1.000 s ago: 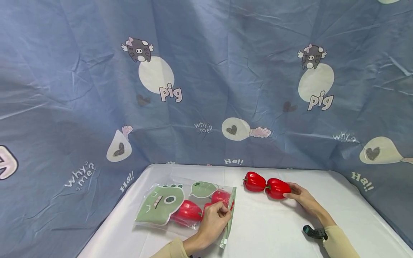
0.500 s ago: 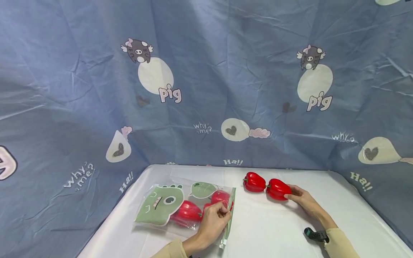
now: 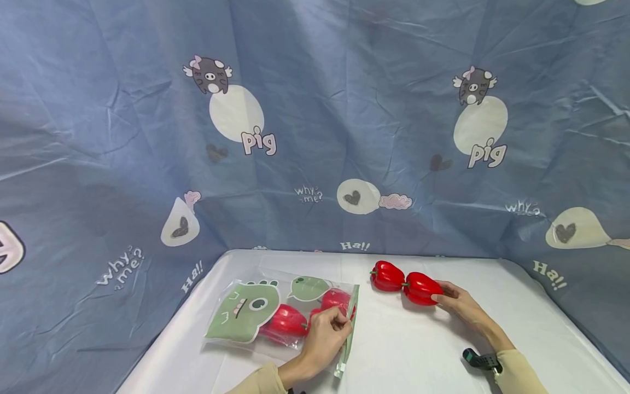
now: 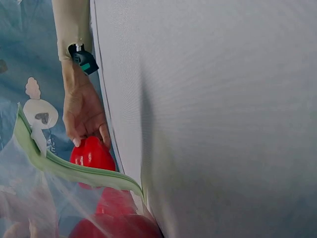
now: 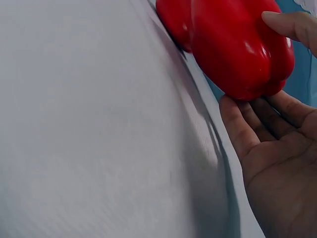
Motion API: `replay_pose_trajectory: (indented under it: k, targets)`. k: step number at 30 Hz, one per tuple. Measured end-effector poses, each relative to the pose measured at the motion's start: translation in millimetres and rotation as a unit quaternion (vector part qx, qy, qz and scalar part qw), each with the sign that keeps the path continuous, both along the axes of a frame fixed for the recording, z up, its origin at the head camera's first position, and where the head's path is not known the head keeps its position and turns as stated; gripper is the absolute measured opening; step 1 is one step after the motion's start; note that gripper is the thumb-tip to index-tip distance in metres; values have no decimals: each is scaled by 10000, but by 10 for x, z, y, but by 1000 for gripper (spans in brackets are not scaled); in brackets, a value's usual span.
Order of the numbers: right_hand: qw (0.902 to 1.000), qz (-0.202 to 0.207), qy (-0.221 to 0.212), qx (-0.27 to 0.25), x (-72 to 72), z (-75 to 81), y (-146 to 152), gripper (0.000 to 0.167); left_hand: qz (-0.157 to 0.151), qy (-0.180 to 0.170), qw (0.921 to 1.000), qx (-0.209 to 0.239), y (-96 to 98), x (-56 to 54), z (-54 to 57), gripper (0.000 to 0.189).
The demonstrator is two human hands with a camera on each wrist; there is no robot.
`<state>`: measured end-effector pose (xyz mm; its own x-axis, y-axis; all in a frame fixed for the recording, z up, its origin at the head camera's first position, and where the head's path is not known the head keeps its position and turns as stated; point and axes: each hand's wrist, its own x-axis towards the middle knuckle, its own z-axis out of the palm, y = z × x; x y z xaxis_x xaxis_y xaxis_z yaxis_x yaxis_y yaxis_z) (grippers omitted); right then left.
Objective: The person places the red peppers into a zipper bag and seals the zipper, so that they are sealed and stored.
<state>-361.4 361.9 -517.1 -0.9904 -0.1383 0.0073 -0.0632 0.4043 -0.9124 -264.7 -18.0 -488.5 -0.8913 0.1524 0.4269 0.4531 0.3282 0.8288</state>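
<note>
My left hand (image 3: 325,339) pinches the green zip edge (image 3: 350,334) of a clear zip bag (image 3: 315,279) printed with a green monster. Inside that bag lie red bell peppers (image 3: 285,321), partly hidden by the print and by my hand. To the right, my right hand (image 3: 459,302) holds the blunt end of a red bell pepper (image 3: 420,288) on the table. In the right wrist view, the thumb (image 5: 287,24) lies on the pepper's side and the fingertips touch its end. A second loose red bell pepper (image 3: 386,276) lies beside it, near the held pepper's stem.
A white-covered table (image 3: 394,350) lies beneath everything. Behind it hangs a blue cloth (image 3: 305,109) with pig prints, close to the table's far edge. A dark band (image 3: 479,359) is on the right wrist.
</note>
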Motion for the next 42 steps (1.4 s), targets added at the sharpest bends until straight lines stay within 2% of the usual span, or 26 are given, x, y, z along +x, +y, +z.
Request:
replay_pose_trajectory:
  k: [7,23,32,42]
  targets:
    - [9999,67,141,0,47,40,-77,61,-45,31,10000,-19,6,-2,4,13]
    - [9999,65,131,40,142,103,-253,60,24,101,9999,-47,-1,-8,-19,14]
    - [9972,686,221,-188,208,118,-501,54,30,95,10000,9,-4,3,-14,14]
    - [9942,1040,232,-167,263,122,-773,55,-9,82,9999,75,0,10,4,14]
